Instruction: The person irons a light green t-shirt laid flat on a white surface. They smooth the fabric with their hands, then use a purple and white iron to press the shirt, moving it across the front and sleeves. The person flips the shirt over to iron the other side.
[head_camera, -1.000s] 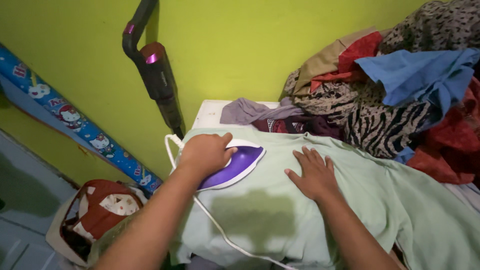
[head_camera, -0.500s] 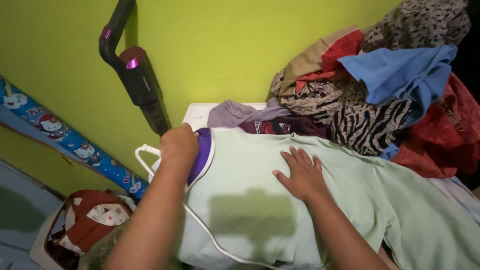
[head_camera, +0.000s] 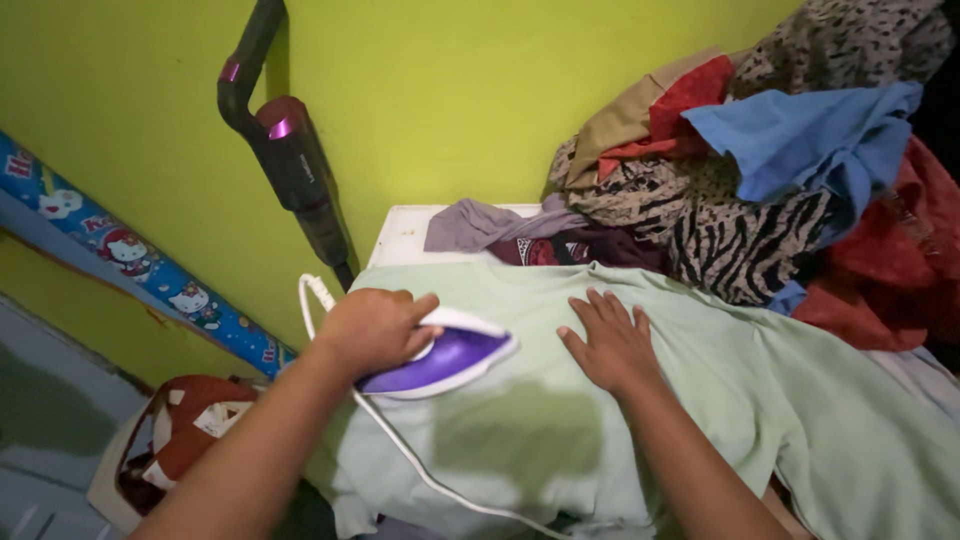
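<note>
Pale green garment (head_camera: 700, 400) is spread flat over the board, with a darker damp-looking patch (head_camera: 520, 440) near its front edge. Purple iron (head_camera: 450, 360) is gripped by the closed left hand (head_camera: 370, 328) and set on the cloth; the right hand (head_camera: 610, 340) is laid open, palm down, just beside it. Much of the cloth looks smooth, though a heap of clothes (head_camera: 760, 180) is piled behind. A blue patterned strip (head_camera: 150, 280) is seen along the wall at left.

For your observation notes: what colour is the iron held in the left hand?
Purple and white iron, gripped by the left hand; head view.
</note>
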